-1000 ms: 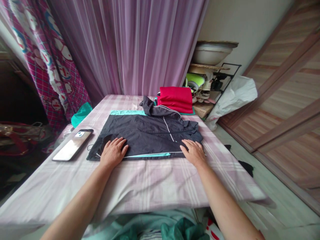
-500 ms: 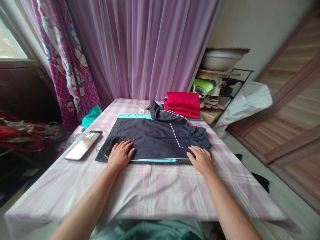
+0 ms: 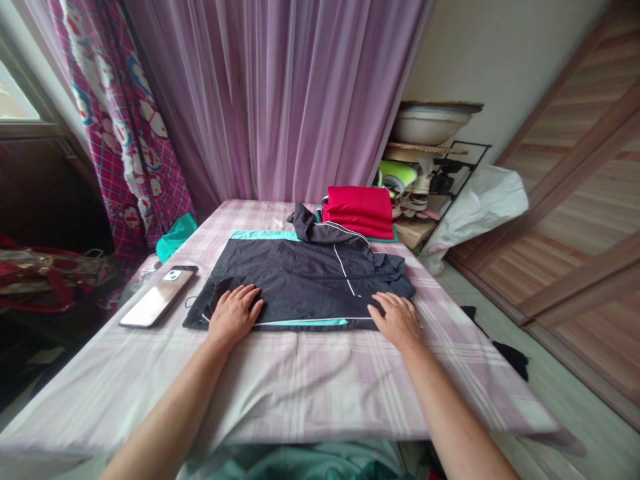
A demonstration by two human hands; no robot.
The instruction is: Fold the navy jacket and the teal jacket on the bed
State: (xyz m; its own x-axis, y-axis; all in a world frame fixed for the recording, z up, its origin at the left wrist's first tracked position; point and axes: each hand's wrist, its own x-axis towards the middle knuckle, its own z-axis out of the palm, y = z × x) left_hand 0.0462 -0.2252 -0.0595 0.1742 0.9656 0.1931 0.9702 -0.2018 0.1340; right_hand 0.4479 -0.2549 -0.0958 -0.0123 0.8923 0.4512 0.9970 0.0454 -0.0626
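Note:
A dark jacket [image 3: 295, 273] with white piping and turquoise panels lies partly folded on the table, its collar end toward the right. My left hand [image 3: 235, 312] rests flat on its near left corner, fingers spread. Over the near right part lies my right hand [image 3: 399, 320], also open with the fingers out. One dark sleeve reaches up at the far side, against a folded red garment [image 3: 357, 212] that sits on something teal.
A phone [image 3: 159, 297] lies face down left of the jacket. The checked tablecloth [image 3: 320, 387] covers the table. Purple curtains [image 3: 300, 100] hang behind it. On the right stand a rack with a white basin [image 3: 430, 125] and a white plastic bag [image 3: 475, 207].
The view has turned slightly to the right, so everything sits a little further left. Both hands stay flat on the jacket, which looks the same.

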